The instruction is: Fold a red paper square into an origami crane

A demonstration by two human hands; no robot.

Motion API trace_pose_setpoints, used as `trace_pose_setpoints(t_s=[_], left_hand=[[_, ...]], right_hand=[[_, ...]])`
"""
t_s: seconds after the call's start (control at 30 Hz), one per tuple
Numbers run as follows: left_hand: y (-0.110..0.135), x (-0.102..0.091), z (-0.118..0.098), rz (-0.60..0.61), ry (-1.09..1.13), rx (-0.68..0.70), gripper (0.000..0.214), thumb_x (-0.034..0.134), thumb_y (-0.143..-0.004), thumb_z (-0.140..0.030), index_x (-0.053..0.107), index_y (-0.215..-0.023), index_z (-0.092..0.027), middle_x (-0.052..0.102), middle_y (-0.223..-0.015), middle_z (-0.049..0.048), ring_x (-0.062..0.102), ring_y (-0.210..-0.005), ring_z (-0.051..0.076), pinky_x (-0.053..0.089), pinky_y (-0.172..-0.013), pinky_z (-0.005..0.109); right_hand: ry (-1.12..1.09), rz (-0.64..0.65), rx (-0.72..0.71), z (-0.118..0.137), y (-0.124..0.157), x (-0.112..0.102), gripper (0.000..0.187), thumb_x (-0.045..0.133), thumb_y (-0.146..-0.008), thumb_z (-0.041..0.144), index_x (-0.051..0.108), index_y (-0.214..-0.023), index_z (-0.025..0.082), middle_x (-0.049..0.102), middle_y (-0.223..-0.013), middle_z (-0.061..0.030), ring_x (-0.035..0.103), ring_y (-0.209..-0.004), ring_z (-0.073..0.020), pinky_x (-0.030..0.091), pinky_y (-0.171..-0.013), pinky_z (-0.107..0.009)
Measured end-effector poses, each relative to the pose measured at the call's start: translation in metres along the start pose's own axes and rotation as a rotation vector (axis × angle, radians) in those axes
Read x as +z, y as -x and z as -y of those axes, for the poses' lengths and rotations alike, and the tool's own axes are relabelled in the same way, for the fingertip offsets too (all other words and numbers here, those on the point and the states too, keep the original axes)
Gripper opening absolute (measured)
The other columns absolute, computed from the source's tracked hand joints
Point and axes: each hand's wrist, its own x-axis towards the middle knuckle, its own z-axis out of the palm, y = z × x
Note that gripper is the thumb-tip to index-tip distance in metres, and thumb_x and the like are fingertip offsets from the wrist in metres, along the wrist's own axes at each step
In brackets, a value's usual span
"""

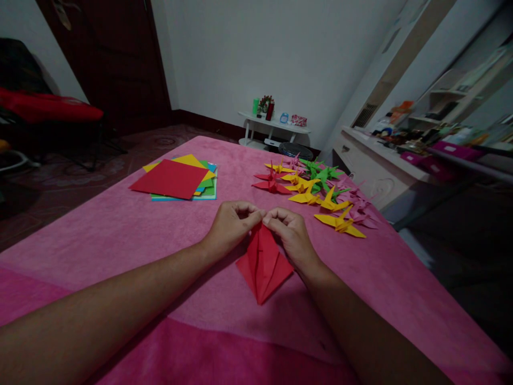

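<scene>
A partly folded sheet of red origami paper (262, 262) lies on the pink cloth, creased into a kite-like shape with a point toward me. Its far tip is pinched between the thumb and fingers of my left hand (236, 222). My right hand (290, 230) pinches the same tip from the other side, so the two thumbs almost meet. The fingertips cover the tip itself. Beyond my right hand stand several finished paper cranes, among them a yellow crane (340, 223), a red crane (272, 184) and a green crane (320, 174).
At the back left of the pink-covered table (120, 240) rests a stack of coloured paper squares (172, 179), a red one on top. Farther off are a small white stand (276, 123), a cluttered dresser (385, 155) at right and a chair with red cloth (48, 107) at left.
</scene>
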Motion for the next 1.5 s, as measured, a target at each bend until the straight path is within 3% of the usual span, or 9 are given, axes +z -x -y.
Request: trace_pose_setpoints(t_s=[0.17, 0.3, 0.43, 0.57, 0.73, 0.9, 1.5], left_hand=[[0.0002, -0.0016, -0.0026, -0.013, -0.048, 0.036, 0.022, 0.060, -0.075, -0.027, 0.064, -0.059, -0.013, 0.057, -0.056, 0.0003, 0.047, -0.052, 0.009, 0.035, -0.051, 0.021], [-0.0024, -0.0024, 0.0005, 0.016, 0.284, -0.166, 0.034, 0.058, -0.078, -0.037, 0.058, -0.054, -0.014, 0.047, -0.049, -0.0019, 0.038, -0.044, 0.007, 0.027, -0.044, 0.020], [-0.0032, -0.0022, 0.0047, 0.120, 0.571, -0.323, 0.033, 0.060, -0.079, -0.043, 0.066, -0.071, -0.012, 0.059, -0.065, 0.0029, 0.048, -0.051, 0.008, 0.031, -0.047, 0.019], [-0.0010, -0.0022, 0.0031, 0.183, 0.553, -0.352, 0.031, 0.070, -0.073, -0.043, 0.066, -0.074, -0.012, 0.061, -0.067, 0.0033, 0.050, -0.052, 0.009, 0.036, -0.052, 0.021], [-0.0003, -0.0023, -0.0015, 0.152, 0.504, -0.383, 0.037, 0.075, -0.066, -0.048, 0.065, -0.072, -0.013, 0.062, -0.066, 0.0039, 0.054, -0.055, 0.012, 0.040, -0.054, 0.024], [-0.0029, -0.0032, 0.0018, 0.202, 0.543, -0.386, 0.032, 0.073, -0.072, -0.045, 0.066, -0.075, -0.014, 0.062, -0.069, 0.0020, 0.053, -0.056, 0.010, 0.041, -0.058, 0.023], [-0.0023, -0.0046, 0.0035, 0.275, 0.506, -0.395, 0.030, 0.073, -0.071, -0.043, 0.068, -0.077, -0.013, 0.059, -0.064, 0.0012, 0.049, -0.052, 0.009, 0.038, -0.056, 0.023]], right_hand=[[0.049, 0.013, -0.015, 0.0044, 0.0015, 0.0021, 0.019, 0.063, -0.074, 0.030, 0.054, -0.062, 0.018, 0.046, -0.058, 0.0043, 0.036, -0.053, -0.0090, 0.029, -0.050, -0.023], [0.008, -0.020, -0.010, 0.0046, 0.0003, 0.0011, 0.016, 0.064, -0.073, 0.029, 0.057, -0.064, 0.017, 0.050, -0.061, 0.0031, 0.042, -0.056, -0.0098, 0.032, -0.053, -0.023], [-0.055, -0.103, -0.010, 0.0018, -0.0018, -0.0020, 0.017, 0.066, -0.072, 0.030, 0.057, -0.066, 0.017, 0.050, -0.061, 0.0037, 0.042, -0.055, -0.0097, 0.033, -0.053, -0.023], [-0.072, -0.135, -0.012, -0.0001, -0.0027, -0.0033, 0.018, 0.068, -0.071, 0.032, 0.058, -0.066, 0.018, 0.051, -0.061, 0.0040, 0.043, -0.055, -0.0099, 0.034, -0.053, -0.023], [-0.077, -0.147, -0.023, 0.0002, -0.0017, -0.0015, 0.021, 0.070, -0.071, 0.034, 0.058, -0.067, 0.018, 0.054, -0.064, 0.0032, 0.046, -0.057, -0.0104, 0.037, -0.055, -0.023], [-0.083, -0.151, -0.032, 0.0014, -0.0010, -0.0004, 0.021, 0.071, -0.071, 0.034, 0.057, -0.067, 0.018, 0.053, -0.063, 0.0032, 0.046, -0.056, -0.0101, 0.037, -0.054, -0.023], [0.129, -0.211, -0.133, 0.0036, 0.0006, 0.0007, 0.024, 0.065, -0.075, 0.031, 0.052, -0.060, 0.018, 0.048, -0.057, 0.0037, 0.041, -0.054, -0.0104, 0.032, -0.051, -0.025]])
